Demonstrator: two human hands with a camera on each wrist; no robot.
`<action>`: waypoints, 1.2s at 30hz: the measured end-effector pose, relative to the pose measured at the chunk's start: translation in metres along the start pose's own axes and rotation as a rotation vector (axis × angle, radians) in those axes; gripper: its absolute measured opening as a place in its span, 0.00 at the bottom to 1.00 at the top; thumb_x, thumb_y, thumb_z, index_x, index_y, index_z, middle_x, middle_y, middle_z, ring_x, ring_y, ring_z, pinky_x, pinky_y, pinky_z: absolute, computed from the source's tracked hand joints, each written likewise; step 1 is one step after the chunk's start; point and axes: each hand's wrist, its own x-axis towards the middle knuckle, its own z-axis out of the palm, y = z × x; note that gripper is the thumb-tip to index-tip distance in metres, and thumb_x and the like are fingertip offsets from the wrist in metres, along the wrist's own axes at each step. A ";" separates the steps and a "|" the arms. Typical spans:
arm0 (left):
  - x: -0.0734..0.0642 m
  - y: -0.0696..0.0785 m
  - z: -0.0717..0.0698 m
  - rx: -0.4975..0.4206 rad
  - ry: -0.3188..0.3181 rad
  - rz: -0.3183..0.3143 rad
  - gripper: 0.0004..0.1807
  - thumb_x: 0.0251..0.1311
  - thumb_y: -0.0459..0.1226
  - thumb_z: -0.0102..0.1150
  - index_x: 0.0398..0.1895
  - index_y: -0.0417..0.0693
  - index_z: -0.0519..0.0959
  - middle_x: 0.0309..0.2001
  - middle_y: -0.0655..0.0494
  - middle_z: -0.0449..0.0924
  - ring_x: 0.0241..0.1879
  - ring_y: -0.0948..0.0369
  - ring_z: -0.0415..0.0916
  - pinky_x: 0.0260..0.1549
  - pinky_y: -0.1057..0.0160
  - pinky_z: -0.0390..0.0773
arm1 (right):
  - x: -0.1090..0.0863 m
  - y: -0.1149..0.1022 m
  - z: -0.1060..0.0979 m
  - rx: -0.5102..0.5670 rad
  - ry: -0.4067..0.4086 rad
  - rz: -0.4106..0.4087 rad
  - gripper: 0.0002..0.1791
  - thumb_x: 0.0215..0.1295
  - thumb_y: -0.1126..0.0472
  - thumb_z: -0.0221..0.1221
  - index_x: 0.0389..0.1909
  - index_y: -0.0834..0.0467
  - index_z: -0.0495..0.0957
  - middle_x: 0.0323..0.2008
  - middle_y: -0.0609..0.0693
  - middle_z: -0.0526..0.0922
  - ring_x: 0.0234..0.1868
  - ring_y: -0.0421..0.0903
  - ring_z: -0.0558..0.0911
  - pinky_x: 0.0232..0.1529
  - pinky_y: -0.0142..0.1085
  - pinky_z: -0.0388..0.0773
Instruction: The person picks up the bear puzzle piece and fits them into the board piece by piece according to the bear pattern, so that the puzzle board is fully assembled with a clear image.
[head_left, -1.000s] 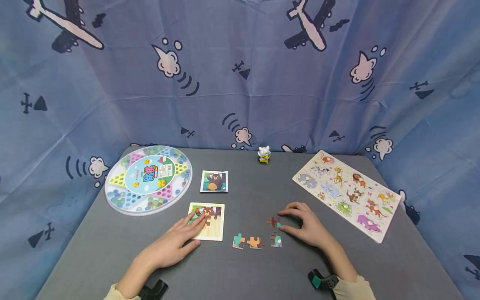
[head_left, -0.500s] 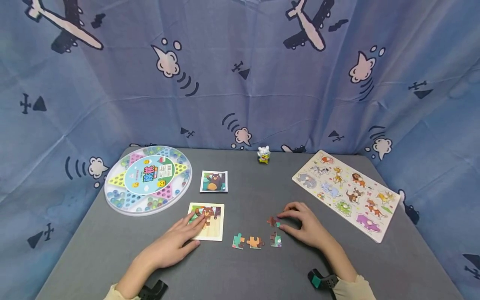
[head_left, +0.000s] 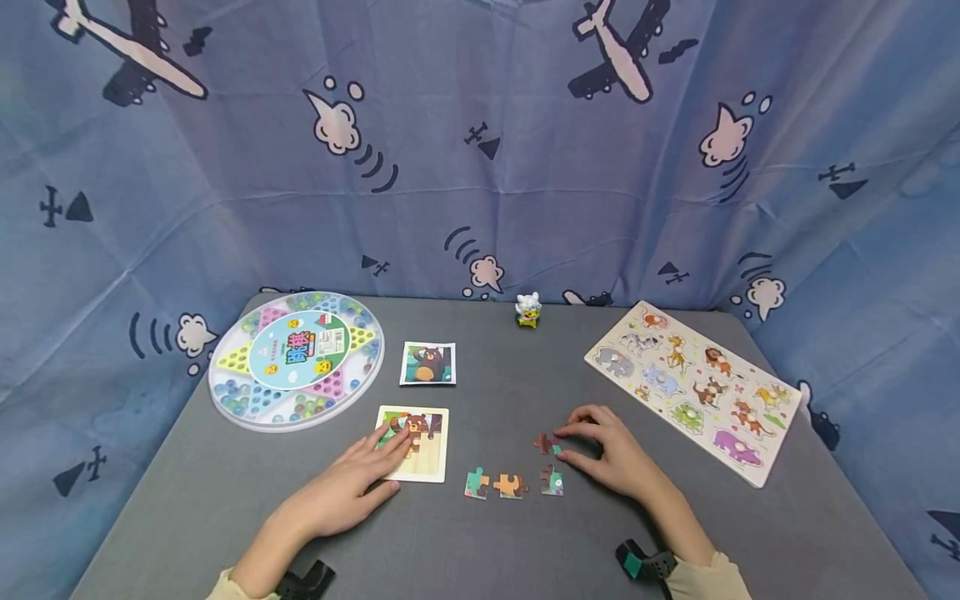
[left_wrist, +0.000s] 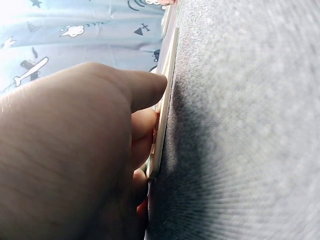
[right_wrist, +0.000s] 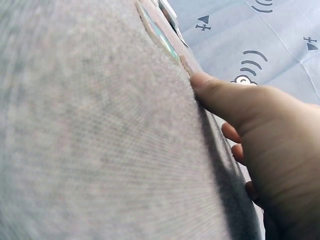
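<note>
My left hand (head_left: 352, 483) lies flat with extended fingers over the left part of a small wooden puzzle tray (head_left: 431, 468). The tray holds a partly filled bear picture, and its lower right shows bare wood. In the left wrist view the thumb (left_wrist: 152, 90) rests at the tray's edge (left_wrist: 167, 100). To the right, my right hand (head_left: 611, 450) pinches a small brown and teal jigsaw piece (head_left: 546, 442) between thumb and forefinger, low on the table. Below it sits another jigsaw piece (head_left: 552, 481), with an orange piece (head_left: 511, 485) and a teal piece (head_left: 476, 482) further left.
A bear picture card (head_left: 428, 364) lies behind the tray. A round Chinese checkers set (head_left: 296, 360) with marbles is at the left. An animal peg puzzle board (head_left: 690, 387) lies slanted at the right. A small cat figurine (head_left: 528, 309) stands at the back before a patterned curtain (head_left: 480, 150).
</note>
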 end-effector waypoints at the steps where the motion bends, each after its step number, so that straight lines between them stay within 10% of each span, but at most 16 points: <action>1: 0.000 0.000 0.000 0.001 -0.001 -0.003 0.33 0.82 0.48 0.51 0.84 0.50 0.61 0.85 0.57 0.52 0.85 0.44 0.42 0.81 0.36 0.49 | 0.000 0.000 0.000 -0.002 0.001 -0.004 0.19 0.53 0.63 0.80 0.46 0.48 0.91 0.47 0.46 0.83 0.48 0.43 0.76 0.47 0.45 0.77; 21: 0.002 0.001 -0.003 0.019 0.010 0.012 0.33 0.82 0.47 0.50 0.85 0.50 0.59 0.85 0.56 0.52 0.85 0.44 0.43 0.80 0.36 0.50 | 0.006 -0.001 -0.001 0.022 0.022 0.078 0.14 0.59 0.65 0.77 0.46 0.51 0.90 0.45 0.44 0.85 0.48 0.46 0.82 0.48 0.46 0.81; 36: 0.000 0.000 -0.001 0.010 0.000 0.006 0.33 0.82 0.47 0.50 0.85 0.50 0.59 0.85 0.56 0.53 0.85 0.44 0.43 0.80 0.35 0.51 | 0.062 -0.032 0.008 0.112 -0.072 0.184 0.13 0.67 0.59 0.74 0.51 0.54 0.89 0.48 0.47 0.86 0.50 0.47 0.85 0.49 0.49 0.84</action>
